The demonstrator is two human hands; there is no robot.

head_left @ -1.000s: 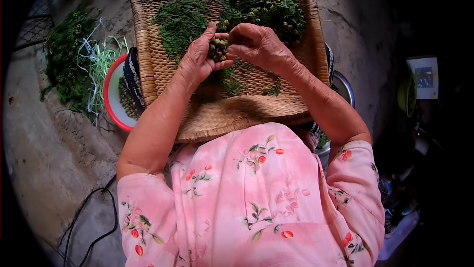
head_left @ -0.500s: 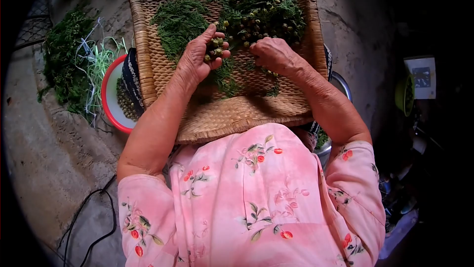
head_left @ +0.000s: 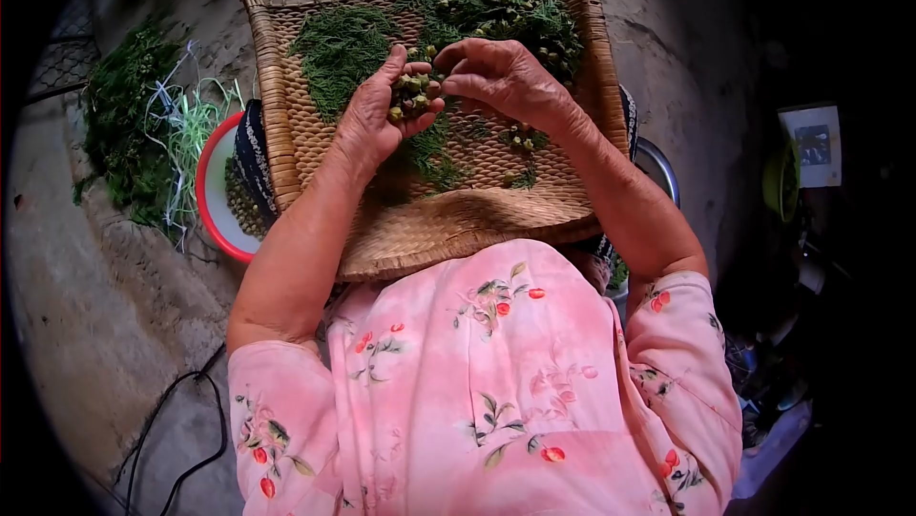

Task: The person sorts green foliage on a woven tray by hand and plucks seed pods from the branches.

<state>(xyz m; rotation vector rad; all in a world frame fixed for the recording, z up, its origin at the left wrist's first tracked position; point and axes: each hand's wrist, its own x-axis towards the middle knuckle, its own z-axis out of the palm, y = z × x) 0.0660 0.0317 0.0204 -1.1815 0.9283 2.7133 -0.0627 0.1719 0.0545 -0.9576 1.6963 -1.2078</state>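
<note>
My left hand (head_left: 382,105) is cupped, palm up, around several small green-brown seed cones (head_left: 411,96). Close beside it, over the tray, is my right hand (head_left: 506,82), its thumb and index finger apart with nothing visible between them. A woven wicker tray (head_left: 315,148) lies across my lap beneath both hands. On it, a flat pile of green needle-like sprigs (head_left: 343,43) spreads at the left, and a heap of sprigs with cones (head_left: 520,5) sits at the upper right. A few loose cones (head_left: 523,142) lie below my right hand.
To the left stands a red-rimmed white basin (head_left: 212,215) with small round pieces inside. Beyond it are pale plastic strips (head_left: 196,125) and a heap of green branches (head_left: 134,134). A metal basin (head_left: 660,168) shows at the right. A black cable (head_left: 143,430) crosses the floor.
My right hand has moved left and slightly up, from the cone heap to beside my left hand, and its fingers have spread. My left hand still holds the cones.
</note>
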